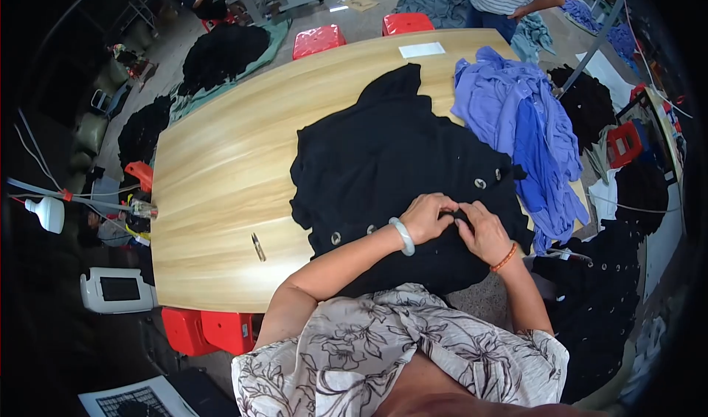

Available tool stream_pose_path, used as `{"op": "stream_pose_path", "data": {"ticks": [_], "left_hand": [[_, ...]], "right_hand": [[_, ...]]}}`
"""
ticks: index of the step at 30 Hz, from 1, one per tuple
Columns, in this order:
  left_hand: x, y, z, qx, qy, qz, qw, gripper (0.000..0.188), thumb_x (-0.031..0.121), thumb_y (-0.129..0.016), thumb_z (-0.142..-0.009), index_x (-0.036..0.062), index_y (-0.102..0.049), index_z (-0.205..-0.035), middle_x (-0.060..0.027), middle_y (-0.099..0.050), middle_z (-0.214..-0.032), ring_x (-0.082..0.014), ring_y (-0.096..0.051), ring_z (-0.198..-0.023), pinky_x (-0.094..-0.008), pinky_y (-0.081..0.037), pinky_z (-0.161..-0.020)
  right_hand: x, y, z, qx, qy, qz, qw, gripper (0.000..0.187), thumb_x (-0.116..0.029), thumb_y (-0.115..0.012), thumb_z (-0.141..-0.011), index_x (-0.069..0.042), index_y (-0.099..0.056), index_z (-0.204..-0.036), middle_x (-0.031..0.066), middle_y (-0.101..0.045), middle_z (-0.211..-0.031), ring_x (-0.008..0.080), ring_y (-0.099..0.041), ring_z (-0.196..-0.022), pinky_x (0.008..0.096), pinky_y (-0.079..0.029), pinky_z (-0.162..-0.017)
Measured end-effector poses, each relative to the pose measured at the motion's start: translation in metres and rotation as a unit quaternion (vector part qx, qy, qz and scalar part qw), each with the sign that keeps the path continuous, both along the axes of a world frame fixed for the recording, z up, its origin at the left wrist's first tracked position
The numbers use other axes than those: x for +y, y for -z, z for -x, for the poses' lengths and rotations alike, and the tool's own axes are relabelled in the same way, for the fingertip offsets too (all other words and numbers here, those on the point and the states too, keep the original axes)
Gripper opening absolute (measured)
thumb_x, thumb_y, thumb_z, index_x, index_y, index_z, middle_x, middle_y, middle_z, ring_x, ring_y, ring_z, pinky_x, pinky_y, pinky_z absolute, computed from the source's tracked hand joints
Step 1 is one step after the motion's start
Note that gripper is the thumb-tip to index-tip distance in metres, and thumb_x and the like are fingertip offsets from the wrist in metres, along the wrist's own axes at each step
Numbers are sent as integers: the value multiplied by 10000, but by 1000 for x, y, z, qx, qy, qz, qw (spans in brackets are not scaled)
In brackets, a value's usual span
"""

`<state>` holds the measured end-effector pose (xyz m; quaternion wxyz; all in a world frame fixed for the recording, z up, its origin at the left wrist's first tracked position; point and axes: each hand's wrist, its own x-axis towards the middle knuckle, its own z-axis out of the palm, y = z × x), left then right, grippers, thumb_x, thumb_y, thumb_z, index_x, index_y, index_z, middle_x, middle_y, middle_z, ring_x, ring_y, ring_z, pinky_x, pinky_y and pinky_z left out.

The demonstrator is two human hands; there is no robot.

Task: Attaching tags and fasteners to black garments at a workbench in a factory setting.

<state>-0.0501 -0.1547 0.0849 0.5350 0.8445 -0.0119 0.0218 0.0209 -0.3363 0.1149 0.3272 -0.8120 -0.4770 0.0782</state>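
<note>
At centre frame, we pinch a fold of the black knit garment with round metal buttons (pixel 383 166) spread across the pale wooden desk (pixel 221 174): our left hand (pixel 426 216), a pale bangle at its wrist, and our right hand (pixel 483 231), an orange bead bracelet at its wrist, both close narrowly on the cloth, fingertips touching. A heap of lavender-blue fabric (pixel 516 122) lies at the upper right, just beside the garment. Small metal snips (pixel 258 247) rest at the desk's lower left, well apart.

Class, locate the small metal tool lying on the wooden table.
The small metal tool lies on the bare wooden table, left of the black garment and the left hand.
</note>
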Motion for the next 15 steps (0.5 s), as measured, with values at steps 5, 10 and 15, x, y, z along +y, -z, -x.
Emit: {"op": "stream_pose_path", "data": {"ticks": [5,10,15], "left_hand": [[-10,5,2,-134,-69,-94,984,152,19,-655,-761,22,-703,-905,-155,-636,-809,-333,-627,-744,-387,-512,-677],[-16,7,7,-145,-73,-105,981,115,-17,-616,-776,17,-664,-875,-133,-615,-808,-335,-611,-771,-407,-500,-692],[-15,-3,3,-110,-37,-95,989,139,-54,-586,-787,14,-642,-895,-132,-611,-826,-335,-609,-781,-390,-487,-686]], "right_hand": [[-3,-1,-9,1,-38,17,999,296,20,-556,-839,19,-557,-1135,209,-554,-946,428,-590,-857,475,-499,-719],[-9,16,-4,-49,-17,-14,999,274,55,-532,-803,43,-589,-1070,175,-541,-854,381,-588,-783,423,-489,-676],[-16,20,-5,1,-21,-35,999,240,71,-548,-790,57,-606,-1022,163,-569,-824,360,-604,-747,410,-495,-651]]}}
